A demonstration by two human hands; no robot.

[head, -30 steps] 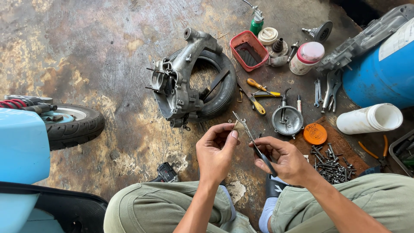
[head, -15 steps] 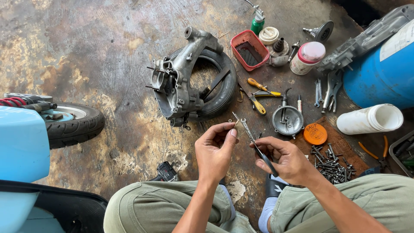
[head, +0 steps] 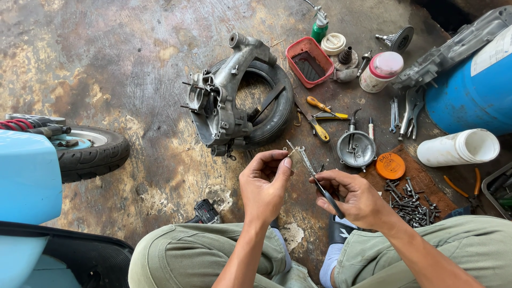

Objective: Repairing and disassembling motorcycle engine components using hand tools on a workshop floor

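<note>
Left hand (head: 264, 186) pinches a small metal part (head: 290, 153) at fingertips; right hand (head: 356, 200) grips pliers (head: 314, 173), nose touching that part. Work looks mid-way: engine casing (head: 221, 104) beyond the left hand lies stripped, loose bolts (head: 410, 200) right of the right hand unfitted. Farther out: orange round lid (head: 390, 166), white tube (head: 457, 148), pink-capped jar (head: 381, 71), red tray (head: 309, 61).
</note>
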